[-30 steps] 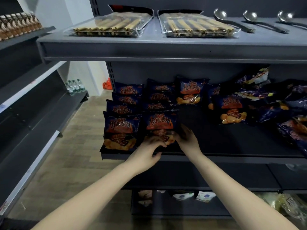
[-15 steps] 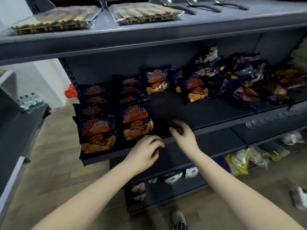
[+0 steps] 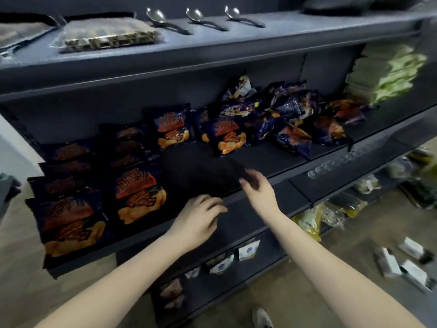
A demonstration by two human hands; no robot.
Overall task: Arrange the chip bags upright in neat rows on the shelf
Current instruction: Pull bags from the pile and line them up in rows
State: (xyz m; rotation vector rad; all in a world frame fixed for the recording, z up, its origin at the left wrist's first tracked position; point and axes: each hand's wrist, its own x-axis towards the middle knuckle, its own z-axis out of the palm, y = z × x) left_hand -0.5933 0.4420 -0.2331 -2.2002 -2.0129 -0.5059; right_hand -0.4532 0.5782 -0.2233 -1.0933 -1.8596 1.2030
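Dark blue foil chip bags with orange print [image 3: 139, 192] stand in two rows at the left of the dark grey metal shelf [image 3: 272, 159], with two more far back in the middle. A loose heap [image 3: 293, 114] of such bags lies tumbled at the far right. My left grip [image 3: 201, 218] is loosely curled at the near edge, holding nothing. My right grip [image 3: 259, 188] is relaxed and empty over the bare patch. I judge I am between bags: next, reach far right, take one from the heap and stand it beside the near row

Left hand [image 3: 201, 218], right hand [image 3: 259, 194], apparently empty, at shelf [image 3: 295, 188]
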